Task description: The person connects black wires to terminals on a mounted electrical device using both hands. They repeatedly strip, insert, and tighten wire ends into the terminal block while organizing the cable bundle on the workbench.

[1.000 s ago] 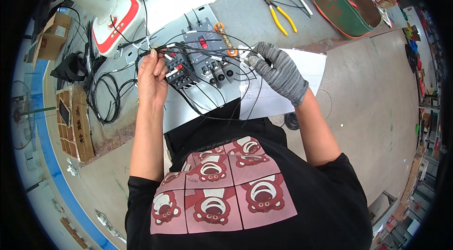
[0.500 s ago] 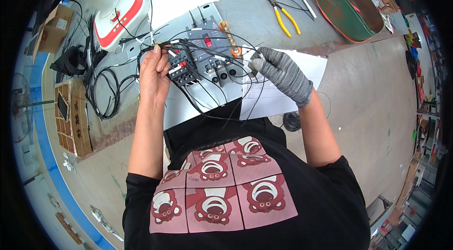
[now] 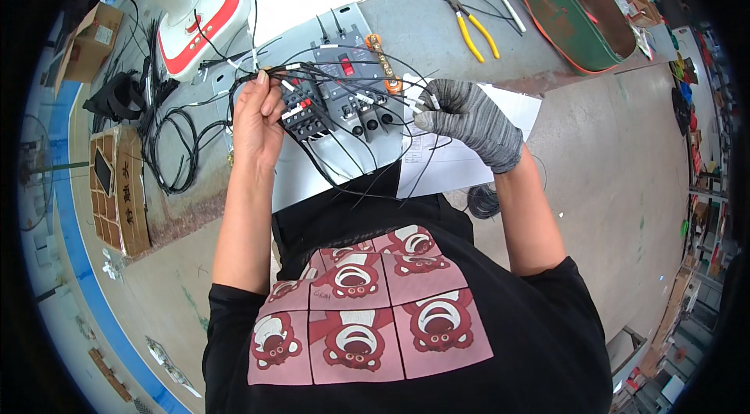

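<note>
A bundle of black wires (image 3: 328, 73) with white sleeve markers stretches over a metal panel (image 3: 301, 173). My bare left hand (image 3: 258, 115) pinches the bundle at its left end. In a grey knitted glove, my right hand (image 3: 471, 122) closes on marked wire ends at the right. Beneath the wires, the panel carries a black circuit breaker (image 3: 344, 64) with a red switch, and a black contactor block (image 3: 308, 121) lies close to my left hand. Beyond them, a copper bar on orange insulators (image 3: 383, 62) runs along the panel's right side. The wires partly hide these parts.
Yellow-handled cutters (image 3: 473, 29), a white marker pen (image 3: 508, 6) and a green bin (image 3: 570, 12) lie toward the far right. A white-and-red fan base (image 3: 205, 23), coiled black wires (image 3: 176, 150) and a divided cardboard box (image 3: 117, 191) are on the left. Printed paper (image 3: 445, 168) lies under my right hand.
My right hand has shifted slightly, its gloved fingers still on the wire ends. My left hand keeps its pinch on the bundle, nearly unmoved.
</note>
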